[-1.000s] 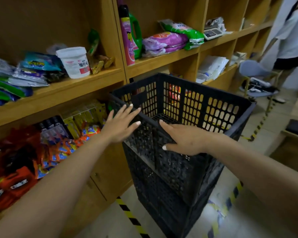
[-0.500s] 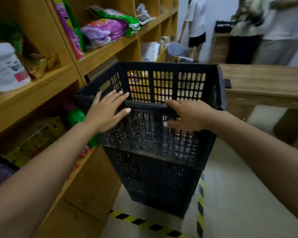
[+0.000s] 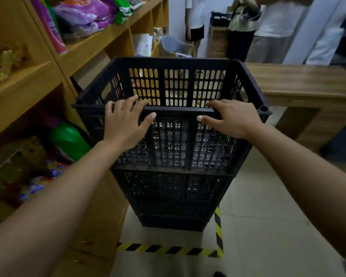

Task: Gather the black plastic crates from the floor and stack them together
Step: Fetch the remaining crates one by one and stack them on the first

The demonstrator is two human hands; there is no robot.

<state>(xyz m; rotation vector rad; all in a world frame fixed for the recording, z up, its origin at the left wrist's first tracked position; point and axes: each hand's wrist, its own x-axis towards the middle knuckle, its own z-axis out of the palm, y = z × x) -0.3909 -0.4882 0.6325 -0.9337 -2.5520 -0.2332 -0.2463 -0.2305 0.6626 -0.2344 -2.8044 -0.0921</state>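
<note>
Single head cam, wide-angle, looks forward and down from close over the crate stack (image 3: 172,144); shelves (image 3: 48,76) at left edge, wooden counter (image 3: 308,80) right, floor below.

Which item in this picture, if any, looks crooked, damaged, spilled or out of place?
Nothing stands out. The black crate stack stands upright and squarely nested on the floor inside the striped tape, with the left hand and right hand gripping the top crate's near rim.

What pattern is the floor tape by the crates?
Yellow and black diagonal stripes on the tape, clearest in the head view.
</note>
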